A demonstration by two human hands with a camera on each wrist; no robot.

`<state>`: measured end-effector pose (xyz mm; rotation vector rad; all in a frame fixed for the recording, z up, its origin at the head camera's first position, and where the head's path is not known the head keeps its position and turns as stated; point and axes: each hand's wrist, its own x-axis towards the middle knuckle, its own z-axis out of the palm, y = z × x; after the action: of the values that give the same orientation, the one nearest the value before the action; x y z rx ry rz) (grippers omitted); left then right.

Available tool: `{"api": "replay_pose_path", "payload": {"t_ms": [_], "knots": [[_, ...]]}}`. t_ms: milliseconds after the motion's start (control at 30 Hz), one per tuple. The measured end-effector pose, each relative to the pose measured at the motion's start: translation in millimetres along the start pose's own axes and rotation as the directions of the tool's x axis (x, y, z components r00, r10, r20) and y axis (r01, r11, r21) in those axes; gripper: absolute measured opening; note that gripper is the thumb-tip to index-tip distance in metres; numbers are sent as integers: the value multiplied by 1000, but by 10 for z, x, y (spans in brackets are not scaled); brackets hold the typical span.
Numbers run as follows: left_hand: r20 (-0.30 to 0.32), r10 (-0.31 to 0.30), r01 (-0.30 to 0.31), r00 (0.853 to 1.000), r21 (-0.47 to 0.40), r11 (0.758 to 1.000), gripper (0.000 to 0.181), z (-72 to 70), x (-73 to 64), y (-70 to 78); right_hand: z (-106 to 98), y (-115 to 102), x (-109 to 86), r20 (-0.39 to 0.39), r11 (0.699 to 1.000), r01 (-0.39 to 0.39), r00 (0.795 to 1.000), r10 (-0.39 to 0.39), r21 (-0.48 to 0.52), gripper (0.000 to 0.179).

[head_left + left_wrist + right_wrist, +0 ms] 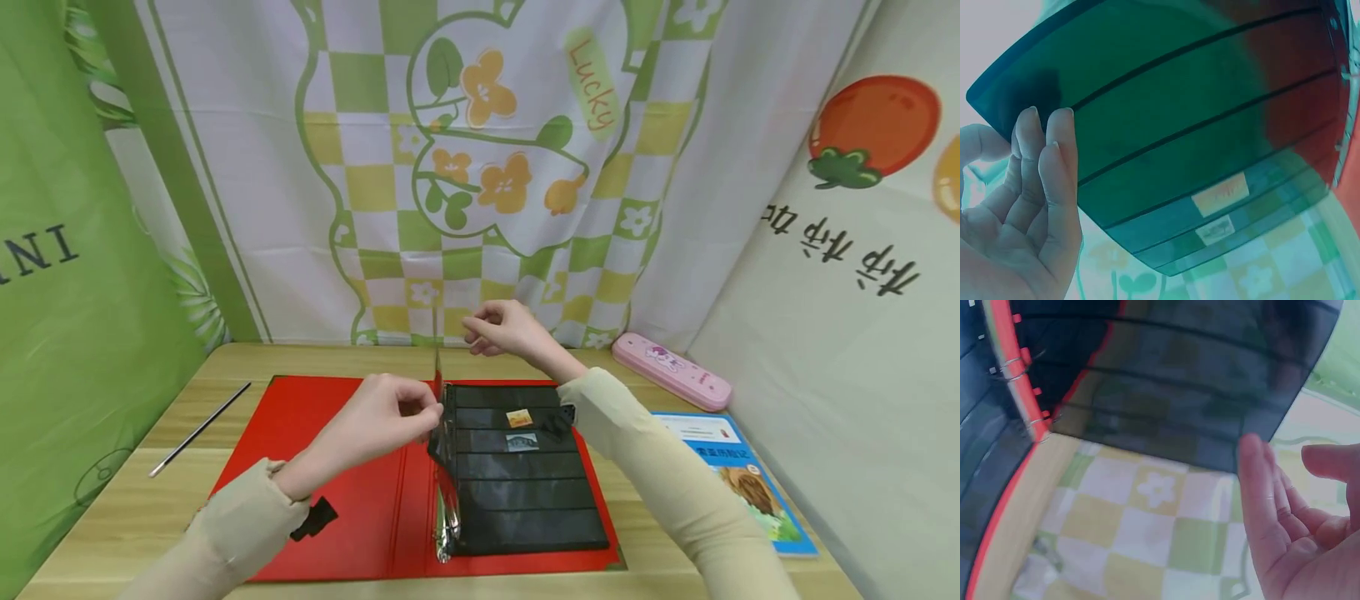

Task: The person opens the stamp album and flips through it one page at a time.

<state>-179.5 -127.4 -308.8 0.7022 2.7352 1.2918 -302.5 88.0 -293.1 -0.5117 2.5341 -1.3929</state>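
Left hand (386, 412) is holding a translucent page (1160, 106) upright in an open red ring binder (360, 517)

The binder's bare red cover is lying flat at the left. At the metal rings (442, 546), the page is standing almost edge-on to the head camera, its edge being pinched by the left hand. To the right, a dark pocket sheet (525, 492) is lying in the binder, carrying an orange stamp (519, 418) above a grey stamp (522, 442). The right hand (506, 329) is hovering released beside the page, thumb apart from fingers; whether a fingertip is touching it, one cannot tell.

The wood-grain surface (150, 525) is bearing everything. A green curtain (90, 333) is hanging left, a checkered floral curtain (360, 167) behind, and a white fruit-printed hanging (810, 333) right.

A slim dark stick (198, 431) is lying left of the binder. The left forearm is crossing the red cover; the right sleeve (645, 450) is blocking part of the binder's right edge and the blue book (795, 517). Behind the book, a pink pencil case (671, 371) is resting near the hanging.
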Motion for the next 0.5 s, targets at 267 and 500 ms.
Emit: {"api": "replay_pose_path", "payload": {"t_ms": [267, 500], "knots": [[-72, -108, 111, 992, 42, 993, 19, -261, -246, -175, -34, 575, -127, 10, 983, 40, 999, -39, -181, 33], [-96, -127, 132, 987, 47, 990, 22, -448, -485, -425, -83, 1241, -217, 20, 948, 88, 996, -86, -307, 38]]}}
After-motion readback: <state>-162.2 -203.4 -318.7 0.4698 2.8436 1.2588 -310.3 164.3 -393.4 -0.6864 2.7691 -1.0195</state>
